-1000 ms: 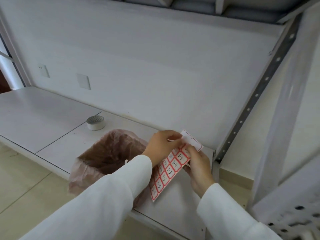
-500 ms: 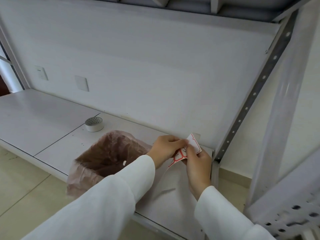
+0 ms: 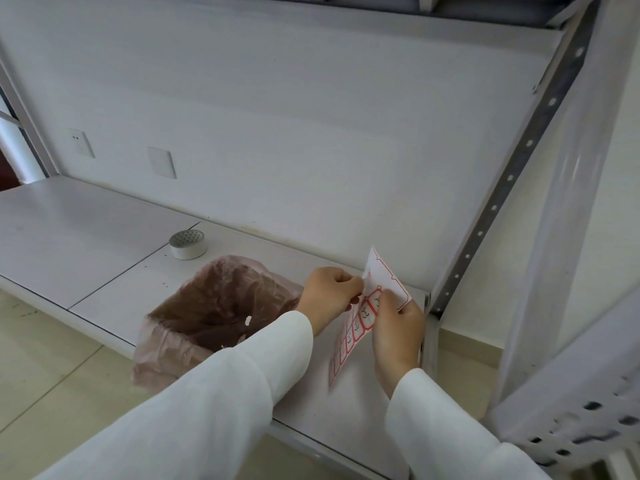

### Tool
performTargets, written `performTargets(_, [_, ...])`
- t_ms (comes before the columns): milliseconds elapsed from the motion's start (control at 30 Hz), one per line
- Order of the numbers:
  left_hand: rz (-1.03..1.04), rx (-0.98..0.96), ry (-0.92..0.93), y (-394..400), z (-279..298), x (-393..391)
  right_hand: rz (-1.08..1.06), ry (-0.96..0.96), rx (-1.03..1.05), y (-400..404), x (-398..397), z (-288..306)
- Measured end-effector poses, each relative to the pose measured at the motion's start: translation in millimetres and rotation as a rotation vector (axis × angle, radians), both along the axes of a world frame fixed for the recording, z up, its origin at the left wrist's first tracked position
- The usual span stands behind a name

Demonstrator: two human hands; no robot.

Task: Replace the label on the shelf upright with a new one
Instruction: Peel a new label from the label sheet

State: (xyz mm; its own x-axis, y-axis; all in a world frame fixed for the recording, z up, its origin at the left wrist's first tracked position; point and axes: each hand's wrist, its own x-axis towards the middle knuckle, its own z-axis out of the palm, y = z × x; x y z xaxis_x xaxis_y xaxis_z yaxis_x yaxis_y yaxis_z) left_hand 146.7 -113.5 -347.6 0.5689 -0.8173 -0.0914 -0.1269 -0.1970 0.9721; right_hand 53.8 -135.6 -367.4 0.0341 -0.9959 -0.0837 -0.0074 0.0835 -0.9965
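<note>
Both hands working a label sheet (image 3: 360, 317) over the shelf.
Left hand (image 3: 329, 296) fingers pinching its top edge; right hand (image 3: 398, 327) fingers gripping its side.

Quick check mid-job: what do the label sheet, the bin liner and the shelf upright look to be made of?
Label sheet: thin paper, apparently on a glossy backing; it bends between the hands. Bin liner: thin translucent pinkish plastic film, crinkled and draped over the rim. Shelf upright: likely painted or galvanised steel angle, grey with a dull sheen and punched holes.
</note>
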Motion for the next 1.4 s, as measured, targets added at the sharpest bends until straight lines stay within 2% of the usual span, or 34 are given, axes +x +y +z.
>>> performTargets(167, [0.043, 0.040, -0.090, 2, -4, 13, -0.133, -0.013, 0.150, -2, -11, -8])
performTargets(300, [0.065, 0.035, -0.090, 4, -3, 20, -0.187, 0.055, 0.254, -6, -20, -24])
performTargets(433, [-0.021, 0.052, -0.113, 6, -3, 23, -0.210, 0.080, 0.408, -5, -21, -34])
performTargets(467, [-0.044, 0.058, -0.119, 7, -3, 23, -0.220, 0.108, 0.433, -6, -21, -34])
performTargets(533, [-0.085, 0.062, -0.115, 7, -2, 22, -0.242, 0.307, 0.411, -8, -21, -34])
performTargets(600, [-0.123, 0.066, -0.096, 8, 0, 20, -0.238, 0.456, 0.251, -10, -16, -32])
performTargets(667, [-0.172, 0.082, -0.028, 11, 3, 19, -0.154, 0.347, 0.125, -12, -10, -25])
performTargets(767, [-0.284, 0.133, 0.196, 15, 9, 19, 0.122, -0.045, 0.216, -4, -2, 0])
performTargets(833, [-0.323, 0.151, 0.326, 16, 11, 19, 0.311, -0.180, 0.227, 1, 1, 14])
performTargets(900, [-0.334, 0.142, 0.441, 15, 13, 19, 0.414, -0.258, 0.212, 5, 3, 26])
performTargets(1033, [-0.359, 0.131, 0.566, 16, 16, 26, 0.491, -0.233, 0.163, 10, 4, 43])
performTargets(1133, [-0.424, 0.170, 0.547, 17, 16, 32, 0.551, -0.181, 0.142, 11, 7, 50])
performTargets(1400, [-0.457, 0.192, 0.550, 17, 16, 40, 0.531, -0.278, 0.025, 4, 11, 53])
